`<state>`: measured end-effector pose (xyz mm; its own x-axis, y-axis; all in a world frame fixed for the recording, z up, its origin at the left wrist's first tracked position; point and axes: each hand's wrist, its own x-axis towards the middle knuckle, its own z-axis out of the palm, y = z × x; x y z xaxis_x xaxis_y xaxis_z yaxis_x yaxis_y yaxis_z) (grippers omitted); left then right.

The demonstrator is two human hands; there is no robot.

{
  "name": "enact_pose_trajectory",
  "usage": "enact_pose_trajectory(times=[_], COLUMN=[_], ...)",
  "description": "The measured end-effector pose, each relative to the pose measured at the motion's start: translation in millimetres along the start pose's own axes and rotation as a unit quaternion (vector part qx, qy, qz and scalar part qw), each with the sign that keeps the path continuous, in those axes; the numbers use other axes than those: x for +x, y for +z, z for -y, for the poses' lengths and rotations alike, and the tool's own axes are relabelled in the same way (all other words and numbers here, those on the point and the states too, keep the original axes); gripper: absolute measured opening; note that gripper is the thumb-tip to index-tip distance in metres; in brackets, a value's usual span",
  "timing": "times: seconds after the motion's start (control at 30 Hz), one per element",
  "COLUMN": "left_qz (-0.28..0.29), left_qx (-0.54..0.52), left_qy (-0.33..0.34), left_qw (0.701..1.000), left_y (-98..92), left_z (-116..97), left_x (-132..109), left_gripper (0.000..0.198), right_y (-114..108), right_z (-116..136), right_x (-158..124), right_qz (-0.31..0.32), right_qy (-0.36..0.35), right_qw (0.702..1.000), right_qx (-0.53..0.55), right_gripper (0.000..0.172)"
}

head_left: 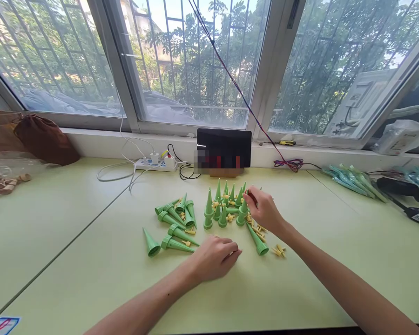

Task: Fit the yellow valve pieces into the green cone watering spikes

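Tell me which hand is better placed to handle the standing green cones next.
Probably the right hand: it is at the tip of a standing green cone, while the left hand is farther from those standing cones.

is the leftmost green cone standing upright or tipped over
Tipped over: the leftmost green cone lies on its side, its wide open end facing the camera.

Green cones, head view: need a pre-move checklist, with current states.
1. Right hand gripping firmly: cannot tell; fingertips are at the tip of an upright green cone.
2. Left hand empty: cannot tell; fingers curled, palm hidden.
3. Front-left cone stack upright: ok.
4. Leftmost green cone upright: not ok, lying on its side.
5. Yellow pegs in one pile: not ok, scattered among the cones.
6. Black-screened tablet apart from both hands: ok, behind the cones.
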<state>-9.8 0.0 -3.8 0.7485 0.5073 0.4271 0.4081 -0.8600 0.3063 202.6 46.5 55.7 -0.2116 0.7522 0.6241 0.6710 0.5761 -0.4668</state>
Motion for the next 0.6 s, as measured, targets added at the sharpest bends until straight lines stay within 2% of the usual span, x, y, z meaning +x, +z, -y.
enact_pose_trajectory(times=[0.6], left_qz=[-0.004], left_qx=[-0.003], left_qy=[0.013], left_qw=[1.000], left_y=[-1.5], left_z=[0.4], left_x=[1.1], left_gripper=[0.038], right_y=[7.6], right_z=[9.9], right_x=[8.4], right_qz=[0.001], right_qy=[0.015], right_qw=[1.000], right_qx=[0.009], right_gripper=[0.033])
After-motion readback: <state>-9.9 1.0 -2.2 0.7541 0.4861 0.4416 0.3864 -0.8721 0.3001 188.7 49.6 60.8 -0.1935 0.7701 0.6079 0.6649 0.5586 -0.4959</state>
